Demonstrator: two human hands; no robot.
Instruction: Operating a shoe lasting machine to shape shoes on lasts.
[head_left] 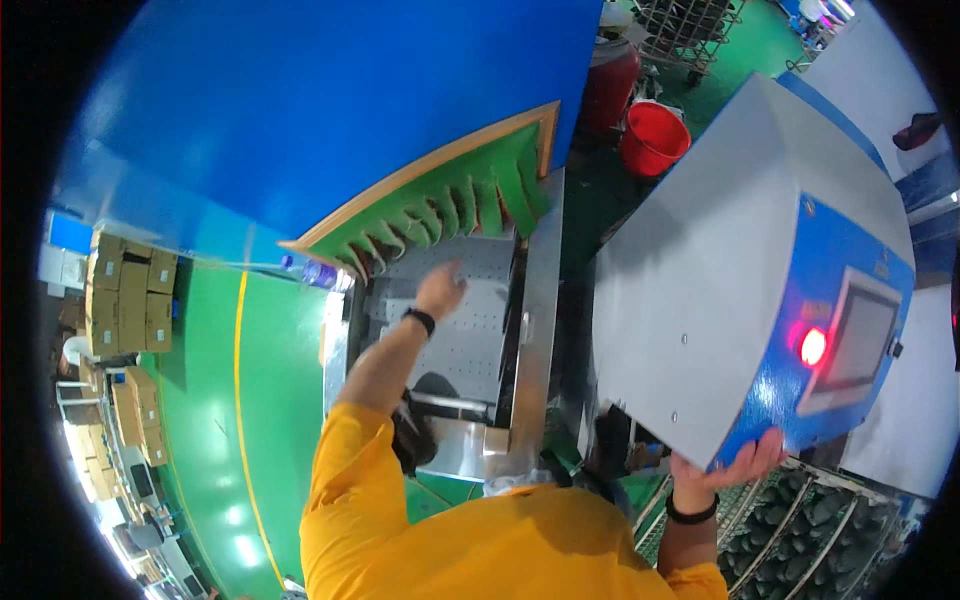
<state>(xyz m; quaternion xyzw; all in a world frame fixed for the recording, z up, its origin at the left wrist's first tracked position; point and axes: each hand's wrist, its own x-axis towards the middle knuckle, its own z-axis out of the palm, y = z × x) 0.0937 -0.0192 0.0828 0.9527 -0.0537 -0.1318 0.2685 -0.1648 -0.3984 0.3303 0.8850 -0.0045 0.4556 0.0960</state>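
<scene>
Left fingers (pixel 458 288) over perforated plate (pixel 468 345), spread indiscernible; right fingers (pixel 768 452) apart against blue panel (pixel 772 385) with blurred lettering (pixel 815 311)

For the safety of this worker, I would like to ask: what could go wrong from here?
Catching: the left hand is over the perforated grey surface, near the green curtain strips. If that surface moves, fingers or the dark wristband might snag.

Accidental input: the right hand is at the lower edge of the control box, below the glowing red light; a slip might bump a control.
</scene>
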